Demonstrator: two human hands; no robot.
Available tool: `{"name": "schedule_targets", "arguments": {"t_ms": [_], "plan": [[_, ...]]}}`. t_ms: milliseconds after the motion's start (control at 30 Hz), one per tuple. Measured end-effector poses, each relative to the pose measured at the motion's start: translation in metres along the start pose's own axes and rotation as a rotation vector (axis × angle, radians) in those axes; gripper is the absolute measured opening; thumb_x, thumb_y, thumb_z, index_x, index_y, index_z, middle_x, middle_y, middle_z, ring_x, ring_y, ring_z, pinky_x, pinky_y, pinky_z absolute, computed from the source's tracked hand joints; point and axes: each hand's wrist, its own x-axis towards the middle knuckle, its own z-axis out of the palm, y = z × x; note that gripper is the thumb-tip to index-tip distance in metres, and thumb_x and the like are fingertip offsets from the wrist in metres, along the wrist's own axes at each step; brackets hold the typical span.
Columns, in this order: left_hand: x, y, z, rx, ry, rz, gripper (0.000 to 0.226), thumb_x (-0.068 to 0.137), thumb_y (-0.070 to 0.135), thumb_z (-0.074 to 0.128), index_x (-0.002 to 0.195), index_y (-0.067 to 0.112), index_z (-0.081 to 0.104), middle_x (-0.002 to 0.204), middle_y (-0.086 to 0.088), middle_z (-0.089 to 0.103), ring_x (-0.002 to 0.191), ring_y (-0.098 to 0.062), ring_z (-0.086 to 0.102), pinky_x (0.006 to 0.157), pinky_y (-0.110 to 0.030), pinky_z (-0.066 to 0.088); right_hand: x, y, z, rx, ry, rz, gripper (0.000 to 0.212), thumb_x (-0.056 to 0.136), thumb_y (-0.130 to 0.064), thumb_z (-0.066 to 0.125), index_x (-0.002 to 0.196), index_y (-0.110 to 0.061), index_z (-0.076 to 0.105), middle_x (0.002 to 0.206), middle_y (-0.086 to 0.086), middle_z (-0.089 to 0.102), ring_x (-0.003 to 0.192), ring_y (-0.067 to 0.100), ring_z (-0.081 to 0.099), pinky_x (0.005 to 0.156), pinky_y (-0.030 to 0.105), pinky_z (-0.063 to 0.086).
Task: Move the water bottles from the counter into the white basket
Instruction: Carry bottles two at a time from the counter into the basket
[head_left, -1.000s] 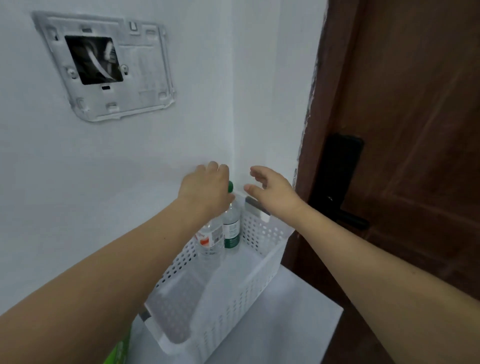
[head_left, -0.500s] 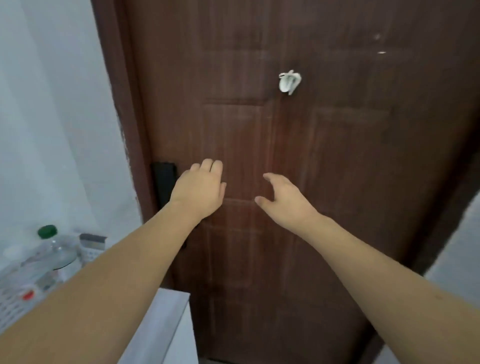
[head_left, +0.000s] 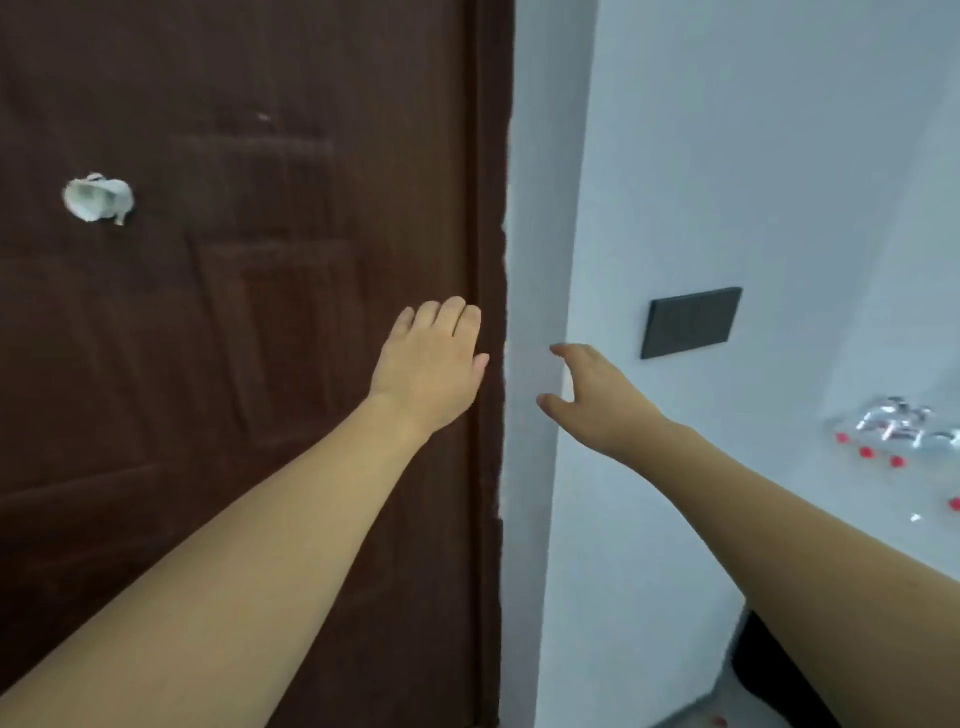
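Both arms outstretched, left hand (head_left: 431, 364) flat and empty before the brown door (head_left: 234, 364), right hand (head_left: 597, 400) spread wide, holding nothing. Best swung on toward 3 o'clock — water bottles (head_left: 898, 426), red-capped and blurred, well apart from either grip. Basket out of frame.

Both bare arms reach forward toward twelve o'clock. The left hand (head_left: 431, 364) is flat, fingers together; the right hand (head_left: 597, 400) has fingers loosely spread, empty.
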Motion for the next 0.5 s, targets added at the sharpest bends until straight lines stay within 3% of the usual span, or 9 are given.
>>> {"name": "schedule_targets", "arguments": {"t_ms": [300, 500], "plan": [[0.087, 0.219, -0.021, -0.042, 0.063, 0.163, 0.056, 0.1, 0.041, 0.039, 0.144, 0.007, 0.034, 0.149, -0.012, 0.038, 0.134, -0.032, 0.037, 0.113, -0.047, 0.029, -0.062, 0.198, -0.118, -0.045, 0.092, 0.148, 0.066, 0.091, -0.033, 0.056, 0.147, -0.013, 0.028, 0.154, 0.004, 0.029, 0.139, 0.021, 0.029, 0.111, 0.034, 0.026], [0.151, 0.37, -0.019, -0.13, 0.019, 0.2, 0.057, 0.1, 0.04, 0.038, 0.146, 0.006, 0.031, 0.153, -0.013, 0.034, 0.137, -0.032, 0.033, 0.116, -0.048, 0.024, -0.094, 0.333, -0.196, -0.069, 0.085, 0.226, 0.066, 0.091, -0.029, 0.057, 0.147, -0.011, 0.028, 0.153, 0.005, 0.029, 0.14, 0.021, 0.026, 0.11, 0.031, 0.023]]}}
